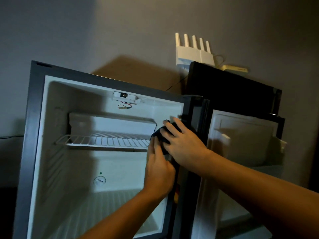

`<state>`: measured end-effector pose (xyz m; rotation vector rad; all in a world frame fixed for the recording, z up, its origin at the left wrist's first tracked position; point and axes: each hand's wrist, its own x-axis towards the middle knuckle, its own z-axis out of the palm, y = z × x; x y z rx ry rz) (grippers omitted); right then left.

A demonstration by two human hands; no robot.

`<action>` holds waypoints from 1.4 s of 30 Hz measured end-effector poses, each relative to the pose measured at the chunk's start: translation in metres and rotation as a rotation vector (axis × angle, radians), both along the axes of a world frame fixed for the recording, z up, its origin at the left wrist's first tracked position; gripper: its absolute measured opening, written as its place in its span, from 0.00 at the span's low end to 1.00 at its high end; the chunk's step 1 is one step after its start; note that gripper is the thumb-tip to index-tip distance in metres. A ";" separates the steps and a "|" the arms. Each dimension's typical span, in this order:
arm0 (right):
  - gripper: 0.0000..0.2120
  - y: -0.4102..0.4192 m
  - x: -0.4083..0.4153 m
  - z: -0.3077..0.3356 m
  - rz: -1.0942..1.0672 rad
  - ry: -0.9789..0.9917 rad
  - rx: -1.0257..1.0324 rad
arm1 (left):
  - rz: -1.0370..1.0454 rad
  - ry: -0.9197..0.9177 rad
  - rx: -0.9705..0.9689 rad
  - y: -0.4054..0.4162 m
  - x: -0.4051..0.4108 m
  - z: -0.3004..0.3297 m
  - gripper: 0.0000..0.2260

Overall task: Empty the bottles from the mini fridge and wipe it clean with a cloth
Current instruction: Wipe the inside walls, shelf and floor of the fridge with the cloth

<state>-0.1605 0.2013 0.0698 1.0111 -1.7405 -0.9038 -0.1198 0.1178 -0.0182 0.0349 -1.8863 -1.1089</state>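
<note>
The mini fridge [34, 118] stands open with a white inside and no bottles in view. A wire shelf [103, 140] crosses its middle. A dark cloth [159, 133] lies against the fridge's right inner wall beside the shelf's right end. My right hand [183, 144] presses flat on the cloth with straight fingers. My left hand [159, 171] sits just below, its fingers touching the cloth's lower edge; how they hold it is hidden. The fridge door [241, 144] hangs open at the right.
A white router [195, 52] with several antennas hangs on the wall above the door. A thermostat dial [99, 180] sits on the fridge's back wall. A small lamp housing with red wires [125, 98] is fixed to the fridge ceiling. A door shelf bracket [224, 135] juts inward.
</note>
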 end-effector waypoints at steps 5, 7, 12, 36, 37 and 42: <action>0.14 -0.005 -0.007 -0.002 0.057 0.053 -0.105 | -0.026 0.000 0.044 0.001 -0.019 0.009 0.32; 0.11 -0.008 -0.009 0.004 0.091 0.047 -0.141 | -0.033 0.031 0.041 -0.007 -0.026 0.012 0.28; 0.07 -0.016 -0.019 0.026 0.270 0.137 -0.056 | 0.024 0.099 0.060 -0.012 -0.037 0.032 0.13; 0.12 -0.043 -0.018 0.056 0.026 0.160 0.053 | 0.131 -0.293 -0.134 -0.020 -0.034 0.070 0.13; 0.09 -0.046 -0.021 0.056 0.127 0.242 0.080 | 0.159 -0.241 -0.103 -0.023 -0.037 0.066 0.15; 0.09 -0.084 -0.042 0.059 0.204 0.158 0.132 | 0.121 -0.250 -0.117 -0.036 -0.049 0.079 0.19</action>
